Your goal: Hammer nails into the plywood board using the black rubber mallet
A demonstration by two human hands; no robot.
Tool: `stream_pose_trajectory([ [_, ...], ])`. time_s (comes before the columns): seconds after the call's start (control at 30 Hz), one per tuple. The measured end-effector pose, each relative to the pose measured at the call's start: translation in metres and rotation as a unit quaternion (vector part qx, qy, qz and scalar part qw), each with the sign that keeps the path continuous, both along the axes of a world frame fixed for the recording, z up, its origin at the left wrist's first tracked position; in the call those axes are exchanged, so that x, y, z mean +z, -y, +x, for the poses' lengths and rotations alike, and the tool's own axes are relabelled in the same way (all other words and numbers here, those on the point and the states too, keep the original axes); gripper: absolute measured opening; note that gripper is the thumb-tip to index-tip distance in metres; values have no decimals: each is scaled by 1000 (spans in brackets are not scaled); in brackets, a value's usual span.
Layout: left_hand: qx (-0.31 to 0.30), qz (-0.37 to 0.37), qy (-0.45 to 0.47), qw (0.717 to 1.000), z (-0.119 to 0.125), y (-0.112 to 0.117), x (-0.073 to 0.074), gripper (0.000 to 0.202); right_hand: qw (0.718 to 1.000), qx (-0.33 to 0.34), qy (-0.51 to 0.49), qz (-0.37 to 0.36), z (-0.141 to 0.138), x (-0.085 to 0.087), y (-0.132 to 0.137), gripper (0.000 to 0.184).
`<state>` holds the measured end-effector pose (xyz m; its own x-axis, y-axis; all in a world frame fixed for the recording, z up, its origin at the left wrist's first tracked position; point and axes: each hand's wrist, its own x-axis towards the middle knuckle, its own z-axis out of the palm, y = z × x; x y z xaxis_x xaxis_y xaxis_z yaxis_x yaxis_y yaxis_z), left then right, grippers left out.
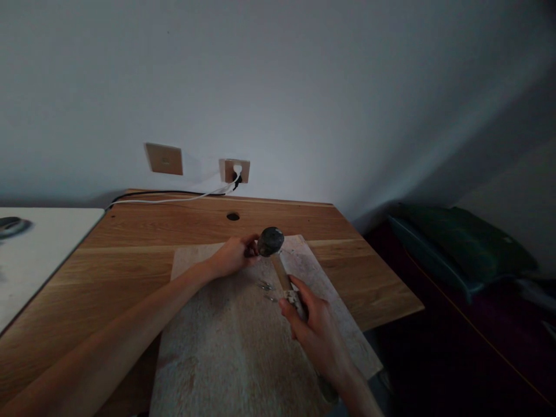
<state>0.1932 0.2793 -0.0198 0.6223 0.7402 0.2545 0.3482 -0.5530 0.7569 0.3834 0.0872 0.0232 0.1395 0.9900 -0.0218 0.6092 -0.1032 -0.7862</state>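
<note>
My right hand (315, 324) is closed round the handle of a mallet (270, 241). Its dark round head is up over the far part of a pale wooden board (226, 341), and the light handle slants back toward me. Just left of the head, my left hand (234, 255) has its fingers pinched together near the board's surface. Whatever lies between those fingertips is hidden by the fingers and the mallet head. Several small shiny metal pieces, nail-like (264, 285), lie on the board between my hands.
Beneath the board is a wooden table (130, 226) with a round cable hole (233, 216). A white surface (56, 243) adjoins it at left. Black and white cables run to a wall socket (234, 171). Right of the table, a dark green cushion (469, 243) lies lower down.
</note>
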Motion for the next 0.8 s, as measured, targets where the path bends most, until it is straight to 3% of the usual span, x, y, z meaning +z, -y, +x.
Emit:
stream_pose_trajectory([
  [0.17,13,-17,-6,1000,0,0,2,42,1000,5,16,-3,2,-4,-2,55],
  [0.43,17,-7,-10,1000,1,-1,1,41,1000,10,24,0,2,-4,-2,59],
  [0.6,11,-9,-12,1000,1,1,4,28,1000,1,28,6,0,0,-2,61],
  [0.8,14,-22,-21,999,2,2,6,40,1000,-4,2,5,5,-2,4,54],
])
